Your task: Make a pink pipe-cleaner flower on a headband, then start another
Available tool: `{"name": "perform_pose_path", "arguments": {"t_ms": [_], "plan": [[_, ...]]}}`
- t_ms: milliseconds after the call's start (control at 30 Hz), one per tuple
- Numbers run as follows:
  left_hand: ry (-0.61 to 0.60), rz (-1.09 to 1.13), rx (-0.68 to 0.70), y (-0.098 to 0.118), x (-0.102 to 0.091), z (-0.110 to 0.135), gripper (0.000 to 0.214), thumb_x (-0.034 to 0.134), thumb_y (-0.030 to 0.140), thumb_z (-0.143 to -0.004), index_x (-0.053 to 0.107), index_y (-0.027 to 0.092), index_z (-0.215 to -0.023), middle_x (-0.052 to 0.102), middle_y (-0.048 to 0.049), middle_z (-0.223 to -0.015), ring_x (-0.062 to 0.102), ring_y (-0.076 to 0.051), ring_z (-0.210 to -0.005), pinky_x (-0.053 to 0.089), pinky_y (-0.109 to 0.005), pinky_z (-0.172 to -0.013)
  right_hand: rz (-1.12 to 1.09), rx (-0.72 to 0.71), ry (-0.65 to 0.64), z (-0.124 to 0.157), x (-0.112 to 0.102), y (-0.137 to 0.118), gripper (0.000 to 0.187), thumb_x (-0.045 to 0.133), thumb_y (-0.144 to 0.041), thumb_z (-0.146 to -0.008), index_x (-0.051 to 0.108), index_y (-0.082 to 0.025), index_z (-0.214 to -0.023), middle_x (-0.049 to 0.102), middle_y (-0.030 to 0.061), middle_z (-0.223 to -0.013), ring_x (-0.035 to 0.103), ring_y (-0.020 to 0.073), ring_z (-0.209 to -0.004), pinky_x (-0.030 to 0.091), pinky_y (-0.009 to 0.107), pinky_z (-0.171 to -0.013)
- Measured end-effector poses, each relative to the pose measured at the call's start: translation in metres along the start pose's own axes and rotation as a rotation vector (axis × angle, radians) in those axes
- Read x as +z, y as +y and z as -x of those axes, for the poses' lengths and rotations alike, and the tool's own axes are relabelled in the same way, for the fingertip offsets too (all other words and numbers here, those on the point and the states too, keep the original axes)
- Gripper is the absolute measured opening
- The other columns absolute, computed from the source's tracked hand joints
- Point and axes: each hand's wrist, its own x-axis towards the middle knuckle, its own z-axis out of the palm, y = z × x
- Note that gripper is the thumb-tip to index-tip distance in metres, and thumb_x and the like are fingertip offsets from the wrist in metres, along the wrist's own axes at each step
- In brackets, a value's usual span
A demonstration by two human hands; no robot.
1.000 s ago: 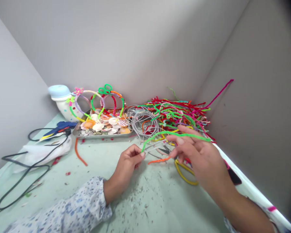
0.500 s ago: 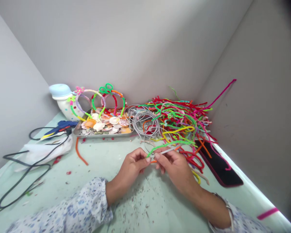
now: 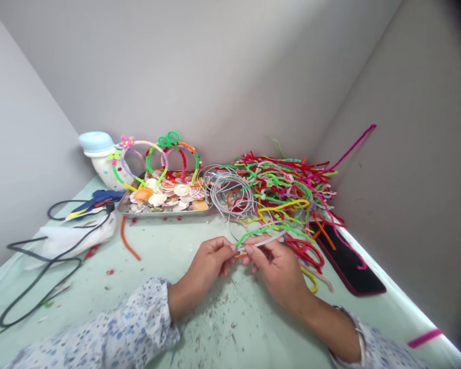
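Note:
My left hand is closed, thumb and forefinger pinching the near end of a green pipe cleaner. The rest of that pipe cleaner arcs up and to the right over my other hand. Close beside it, my right hand is closed on a thin whitish strip, whose far end points to the upper right. Both sets of fingertips almost meet, and what lies between them is partly hidden. A bit of orange pipe cleaner shows just under the fingertips.
Behind the hands lie coiled grey wire and a heap of pipe cleaners. A metal tray holds shells, with decorated headbands above. Red-handled scissors and a phone are right; a glue gun with cable is left.
The green pipe cleaner's held end and the left fingertips have shifted slightly. The whitish strip now looks more bowed and reaches a little farther right. Both hands keep their pinch.

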Motion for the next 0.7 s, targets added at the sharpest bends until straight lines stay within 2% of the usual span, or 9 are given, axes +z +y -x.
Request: {"name": "perform_pose_path", "arguments": {"t_ms": [300,467,567,700], "plan": [[-0.006,0.06,-0.045,0.0037,-0.0014,-0.0008,0.012,0.054,0.021,-0.069,0.055,0.016,-0.059,0.05,0.0024,-0.051,0.036,-0.007,-0.04,0.024,-0.021,-0.04,0.209,-0.192,-0.072,0.0044,-0.0047,0.0052,0.012,0.052,-0.027,-0.091,0.062,-0.022,-0.091,0.066,0.0004,-0.073,0.063,0.0154,-0.067,0.051,0.026,-0.061],[-0.034,0.071,-0.056,0.0065,-0.0018,0.0002,0.012,0.051,0.016,-0.067,0.052,0.016,-0.055,0.047,0.0031,-0.049,0.032,-0.006,-0.039,0.019,-0.02,-0.039,0.232,-0.296,-0.099,0.004,-0.005,0.002,0.013,0.051,-0.023,-0.091,0.063,-0.021,-0.086,0.065,0.0019,-0.076,0.063,0.0165,-0.072,0.05,0.03,-0.069],[-0.059,0.1,-0.071,0.0063,-0.0021,0.0005,0.011,0.053,0.018,-0.069,0.053,0.016,-0.058,0.048,0.0031,-0.05,0.033,-0.006,-0.039,0.019,-0.02,-0.039,0.181,-0.256,-0.091,0.0042,-0.0043,0.0044,0.011,0.052,-0.025,-0.09,0.062,-0.021,-0.087,0.065,0.0016,-0.074,0.063,0.0164,-0.07,0.051,0.029,-0.065],[-0.082,0.174,-0.047,0.0058,-0.0009,0.0005,0.018,0.056,0.029,-0.077,0.055,0.015,-0.066,0.055,0.0013,-0.058,0.041,-0.006,-0.042,0.029,-0.019,-0.043,-0.006,-0.115,0.013,0.0025,-0.0034,0.0098,0.015,0.054,-0.033,-0.09,0.058,-0.02,-0.092,0.065,0.0019,-0.076,0.064,0.016,-0.066,0.051,0.026,-0.056]]}}
